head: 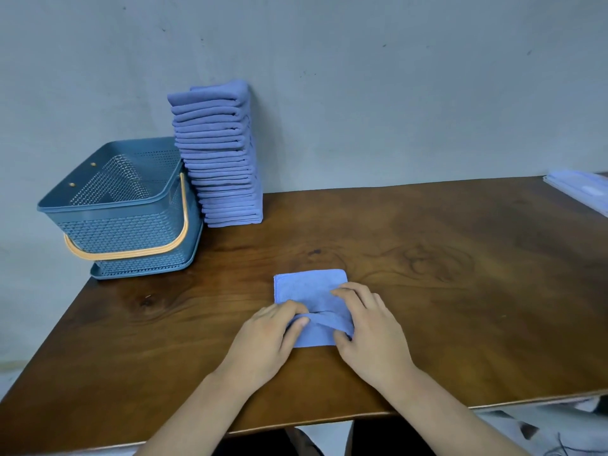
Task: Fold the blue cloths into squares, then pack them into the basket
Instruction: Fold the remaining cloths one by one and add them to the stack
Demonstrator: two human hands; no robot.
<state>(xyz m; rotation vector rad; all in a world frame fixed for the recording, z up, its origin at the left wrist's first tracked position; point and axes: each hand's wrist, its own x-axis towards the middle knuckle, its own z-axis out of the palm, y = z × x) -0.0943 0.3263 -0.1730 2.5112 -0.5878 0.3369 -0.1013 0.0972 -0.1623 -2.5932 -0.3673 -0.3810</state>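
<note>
Left hand [263, 337] and right hand [368, 327] each pinched the near fold of the blue cloth [306, 287] on the table [460, 291]. Basket [115, 209] stood beside the folded stack [220, 159].

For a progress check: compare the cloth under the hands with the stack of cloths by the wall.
The single cloth lies low, nearest the person; the stack stands tall beside the basket. The single cloth is mid-fold, a ridge pinched by the left hand and right hand; the stack's cloths are folded and untouched. Both are the same blue fabric.
</note>
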